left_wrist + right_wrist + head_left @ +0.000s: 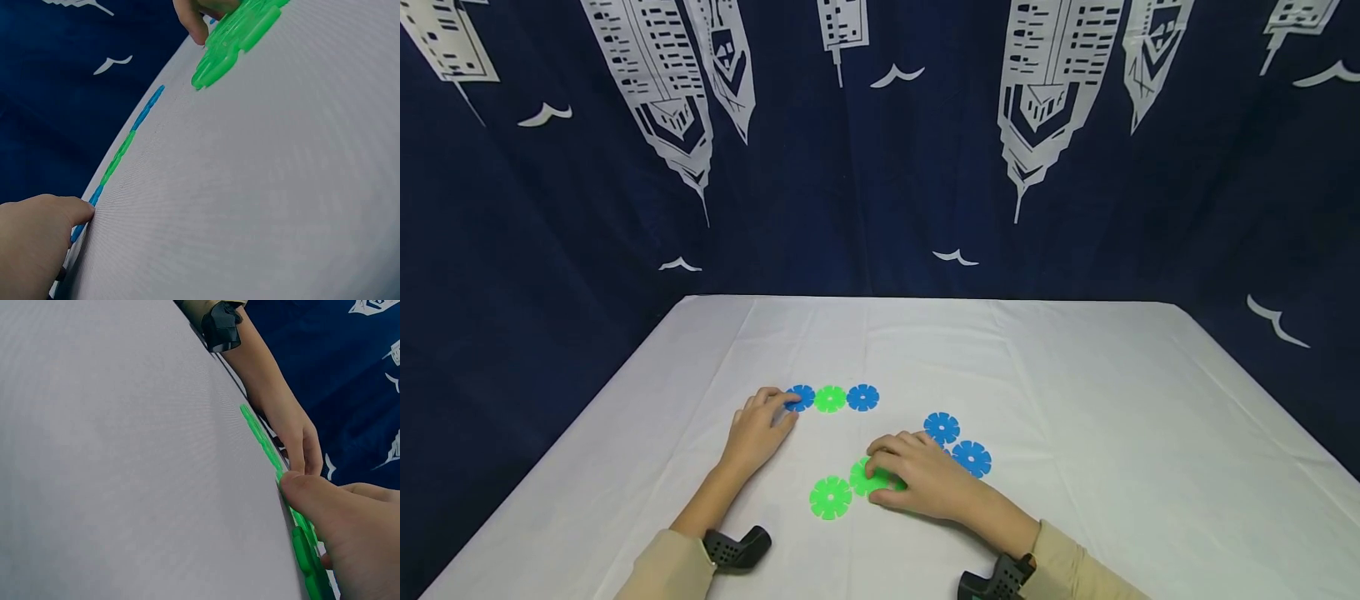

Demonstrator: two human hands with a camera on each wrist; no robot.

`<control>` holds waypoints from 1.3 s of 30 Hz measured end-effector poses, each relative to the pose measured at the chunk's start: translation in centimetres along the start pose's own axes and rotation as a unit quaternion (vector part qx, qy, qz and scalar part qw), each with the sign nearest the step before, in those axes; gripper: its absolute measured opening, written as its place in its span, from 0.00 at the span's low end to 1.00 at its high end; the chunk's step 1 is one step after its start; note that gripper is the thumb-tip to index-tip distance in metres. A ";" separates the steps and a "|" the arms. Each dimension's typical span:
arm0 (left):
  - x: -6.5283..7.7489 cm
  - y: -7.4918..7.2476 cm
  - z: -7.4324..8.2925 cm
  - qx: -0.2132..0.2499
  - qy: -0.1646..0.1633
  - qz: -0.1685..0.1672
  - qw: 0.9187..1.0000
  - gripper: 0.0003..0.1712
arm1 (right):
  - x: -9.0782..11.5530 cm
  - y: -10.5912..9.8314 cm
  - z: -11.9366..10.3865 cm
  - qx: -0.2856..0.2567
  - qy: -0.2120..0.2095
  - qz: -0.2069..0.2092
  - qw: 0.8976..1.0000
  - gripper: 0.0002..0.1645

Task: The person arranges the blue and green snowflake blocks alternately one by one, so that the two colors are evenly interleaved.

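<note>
A row of flat notched plastic discs lies on the white table: a blue disc (pixel 801 397) at left, a green disc (pixel 831 399) in the middle and a blue disc (pixel 862 397) at right, edges meeting. My left hand (pixel 762 429) touches the left blue disc with its fingertips; in the left wrist view its thumb (pixel 78 210) is at that disc's edge. Nearer, my right hand (pixel 925 475) has thumb and fingers around a green disc (pixel 860 477); more green shows beneath the hand, partly hidden. Another green disc (pixel 831 498) lies just left of it.
Beyond the right hand lie a blue disc (pixel 942 427) and another blue disc (pixel 972 458), with a bit of blue partly hidden by that hand. A white cloth covers the table (pixel 1112 417). Behind it hangs a dark blue curtain (pixel 865 192) with white prints.
</note>
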State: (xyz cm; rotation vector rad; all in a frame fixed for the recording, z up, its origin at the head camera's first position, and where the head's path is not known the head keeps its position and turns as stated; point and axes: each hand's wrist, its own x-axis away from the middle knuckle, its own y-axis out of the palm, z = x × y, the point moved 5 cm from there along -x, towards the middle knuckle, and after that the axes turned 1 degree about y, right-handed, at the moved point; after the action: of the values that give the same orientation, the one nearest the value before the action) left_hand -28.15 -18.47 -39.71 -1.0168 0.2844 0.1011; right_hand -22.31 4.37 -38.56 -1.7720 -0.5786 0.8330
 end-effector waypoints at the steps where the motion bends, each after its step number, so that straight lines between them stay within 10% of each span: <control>1: 0.0 0.0 0.0 0.000 0.000 0.000 1.000 0.17 | 0.0 0.0 0.1 0.003 0.007 0.000 1.000 0.14; 23: 0.0 0.1 0.0 -0.002 0.002 0.000 1.000 0.17 | 0.2 -0.7 2.8 0.077 0.118 0.069 0.988 0.23; 39: 0.0 0.0 -0.1 0.003 0.004 0.002 1.000 0.17 | -1.0 -1.4 5.0 0.088 0.207 0.037 0.974 0.29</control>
State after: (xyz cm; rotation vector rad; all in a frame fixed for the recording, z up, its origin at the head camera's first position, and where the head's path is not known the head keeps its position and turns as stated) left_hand -28.20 -18.51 -39.78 -1.0117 0.2934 0.1003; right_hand -26.77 7.10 -38.06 -1.7425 -0.1589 0.5218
